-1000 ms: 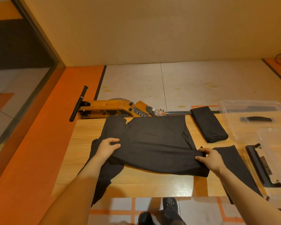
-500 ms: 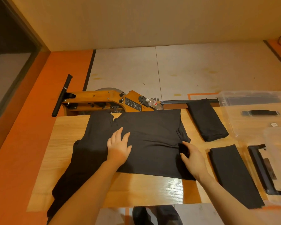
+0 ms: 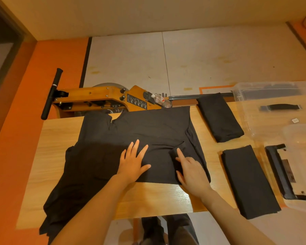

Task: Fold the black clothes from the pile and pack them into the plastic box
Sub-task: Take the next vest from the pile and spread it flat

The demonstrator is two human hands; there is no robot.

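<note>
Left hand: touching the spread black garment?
Touching. Head view shows the left hand lying flat, fingers spread, directly on the spread black garment with no gap.
</note>
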